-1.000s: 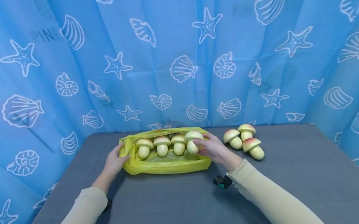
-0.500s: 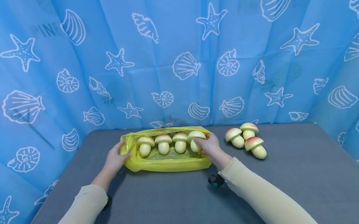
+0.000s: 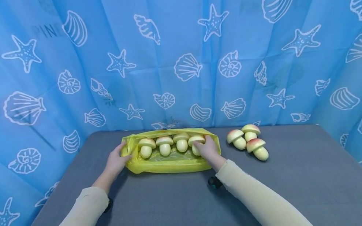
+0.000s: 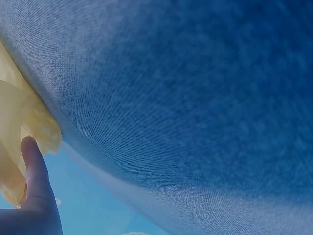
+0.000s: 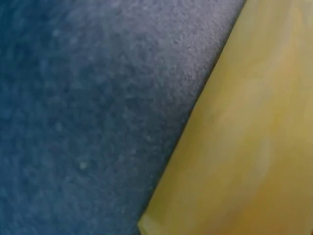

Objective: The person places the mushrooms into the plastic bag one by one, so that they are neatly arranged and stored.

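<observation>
A yellow plastic bag (image 3: 170,168) lies with its wide mouth spread open. Inside it stand three toy mushrooms (image 3: 165,146) with pale stems and reddish-cream caps. At the row's right end is another mushroom (image 3: 196,140), which my right hand (image 3: 209,150) holds inside the bag, thumb at its stem. My left hand (image 3: 117,159) grips the bag's left end between thumb and fingers; in the left wrist view the thumb (image 4: 38,176) presses along the yellow plastic. The right wrist view shows only the bag's side (image 5: 244,127) and grey cloth, the right hand being out of it.
Right of the bag, three more toy mushrooms (image 3: 250,137) lie close together on the grey cloth-covered table (image 3: 164,210). A blue curtain (image 3: 175,54) with white shells and starfish hangs behind the table and at both sides.
My right hand has lowered the mushroom into the bag's right end, next to the others, and moved slightly inward. The bag's right edge now shows behind the hand. My left hand keeps its grip.
</observation>
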`<state>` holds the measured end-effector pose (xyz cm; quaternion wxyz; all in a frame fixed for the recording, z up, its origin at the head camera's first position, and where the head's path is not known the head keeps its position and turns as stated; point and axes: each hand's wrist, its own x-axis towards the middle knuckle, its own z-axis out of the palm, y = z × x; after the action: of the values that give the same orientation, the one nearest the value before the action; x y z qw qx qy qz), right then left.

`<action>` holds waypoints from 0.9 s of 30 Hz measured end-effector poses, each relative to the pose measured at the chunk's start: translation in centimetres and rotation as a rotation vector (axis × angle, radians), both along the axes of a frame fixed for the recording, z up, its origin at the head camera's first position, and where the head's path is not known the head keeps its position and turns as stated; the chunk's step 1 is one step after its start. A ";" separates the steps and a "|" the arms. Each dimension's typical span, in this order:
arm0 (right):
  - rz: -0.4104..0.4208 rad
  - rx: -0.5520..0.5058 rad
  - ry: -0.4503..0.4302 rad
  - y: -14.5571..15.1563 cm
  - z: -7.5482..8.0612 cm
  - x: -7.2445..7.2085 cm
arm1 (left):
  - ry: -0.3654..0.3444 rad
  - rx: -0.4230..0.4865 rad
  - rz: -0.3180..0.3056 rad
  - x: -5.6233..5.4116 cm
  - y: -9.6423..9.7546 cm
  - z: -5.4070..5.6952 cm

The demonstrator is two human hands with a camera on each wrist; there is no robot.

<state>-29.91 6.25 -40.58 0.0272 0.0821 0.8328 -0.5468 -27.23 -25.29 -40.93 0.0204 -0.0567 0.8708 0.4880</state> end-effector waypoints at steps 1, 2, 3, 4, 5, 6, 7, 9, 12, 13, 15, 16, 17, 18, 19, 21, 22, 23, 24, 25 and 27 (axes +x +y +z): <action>0.006 0.012 -0.015 -0.1 0.0 0.0 | -0.002 0.000 -0.001 0.0 0.0 0.0; 0.011 0.026 -0.030 -0.1 0.0 0.1 | -0.004 0.000 -0.002 0.0 0.0 -0.1; 0.011 0.035 -0.044 -0.2 0.0 0.1 | -0.006 0.001 -0.002 0.0 0.0 -0.1; 0.010 0.035 -0.053 -0.2 0.1 0.2 | -0.005 0.001 -0.002 0.0 -0.1 -0.1; 0.008 0.035 -0.060 -0.3 0.2 0.2 | -0.006 0.001 -0.002 0.0 -0.1 -0.1; 0.007 0.034 -0.061 -0.3 0.2 0.2 | -0.005 0.001 -0.002 0.0 -0.1 0.0; 0.005 0.033 -0.055 -0.3 0.3 0.2 | -0.005 0.003 -0.001 0.0 -0.1 0.0; -0.010 0.021 -0.040 -0.2 0.4 0.3 | -0.004 0.005 0.000 0.0 -0.1 0.1; -0.047 -0.020 -0.017 -0.1 0.6 0.2 | 0.001 0.004 0.002 0.0 -0.1 0.2; -0.063 -0.024 -0.008 -0.1 0.7 0.2 | 0.002 0.002 0.003 0.0 -0.1 0.2; -0.091 -0.036 0.011 0.0 0.8 0.1 | 0.007 -0.002 0.006 0.0 -0.1 0.1; -0.100 -0.037 0.019 0.0 0.8 0.0 | 0.009 -0.003 0.009 -0.1 -0.1 0.1; -0.106 -0.027 0.032 0.0 0.8 -0.1 | 0.011 -0.003 0.012 -0.1 -0.1 0.1; -0.110 -0.010 0.040 0.0 0.8 -0.2 | 0.013 -0.005 0.015 -0.1 -0.1 0.0; -0.112 0.004 0.049 0.0 0.7 -0.3 | 0.015 -0.007 0.017 -0.2 -0.1 0.0; -0.111 0.038 0.058 0.0 0.5 -0.5 | 0.014 -0.006 0.016 -0.2 -0.1 0.0; -0.107 0.058 0.061 0.0 0.3 -0.5 | 0.012 -0.005 0.015 -0.2 -0.1 -0.1; -0.105 0.077 0.065 0.0 0.2 -0.6 | 0.012 -0.003 0.013 -0.2 -0.1 -0.1; -0.102 0.090 0.066 0.0 0.0 -0.6 | 0.012 0.000 0.011 -0.2 -0.1 -0.1; -0.101 0.100 0.068 0.0 -0.1 -0.7 | 0.014 0.004 0.009 -0.2 -0.1 -0.1; -0.101 0.126 0.073 0.0 -0.3 -0.8 | 0.016 0.007 0.005 -0.2 -0.1 -0.1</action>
<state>-30.68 6.21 -40.89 -0.0360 0.1054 0.8609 -0.4964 -27.44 -25.38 -41.03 0.0125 -0.0549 0.8690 0.4916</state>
